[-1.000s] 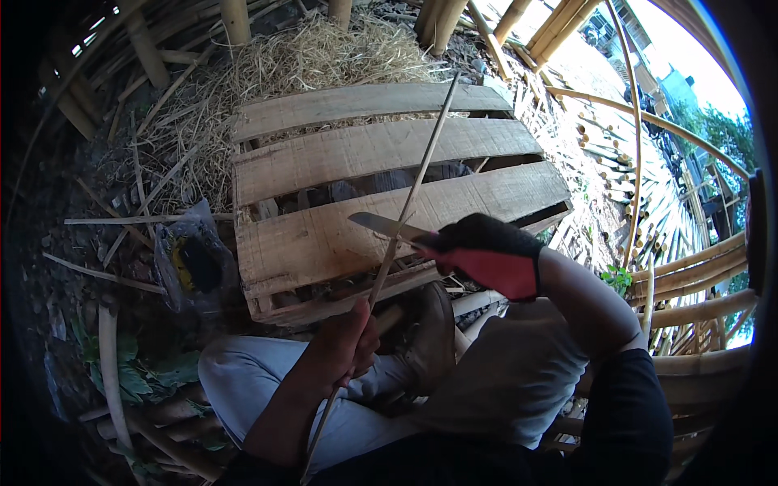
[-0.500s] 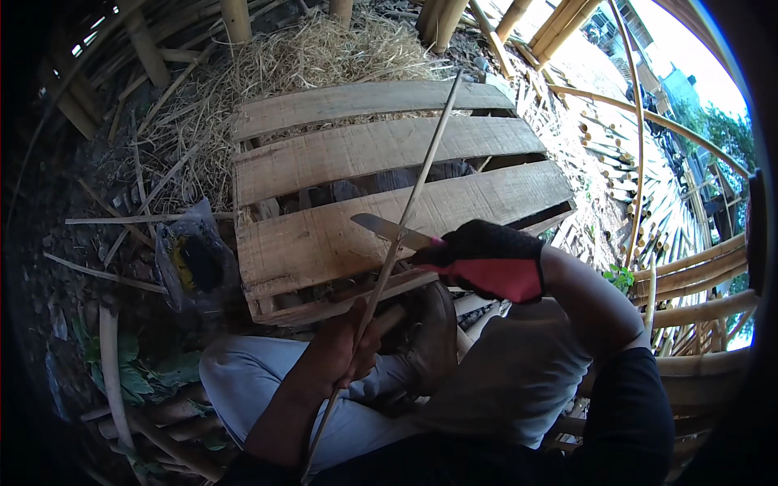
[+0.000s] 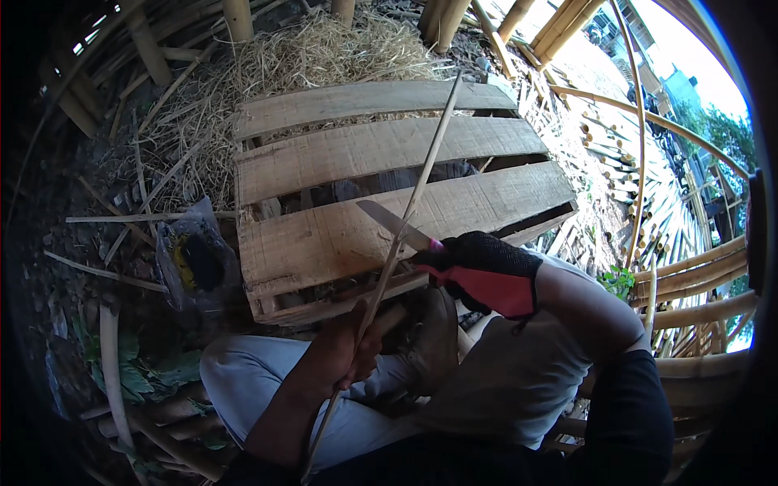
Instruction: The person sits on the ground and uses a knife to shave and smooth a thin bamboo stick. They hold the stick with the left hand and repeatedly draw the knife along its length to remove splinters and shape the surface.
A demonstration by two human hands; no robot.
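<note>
A long, thin bamboo strip (image 3: 433, 150) slants from my lap up across a slatted wooden crate. My bare left hand (image 3: 347, 350) is closed around its lower part, above my bent leg. A pink and black fingerless-looking glove covers my right hand (image 3: 490, 275), though its fingertips are partly hidden. That hand grips a knife (image 3: 379, 213) with a pinkish handle. The blade crosses the strip just above my left hand and appears to touch it, its tip pointing up and left over the near crate slat.
The wooden crate (image 3: 308, 243) stands before my knees. To its left lies a clear plastic bag (image 3: 194, 259) with a dark and yellow thing inside. Dry straw (image 3: 324, 57) heaps behind it. Bamboo poles (image 3: 697, 275) form a rail at right.
My right hand has turned and lowered slightly, so the knife's blade tilts more steeply across the strip, its tip slightly higher. My left hand and the strip have hardly moved.
</note>
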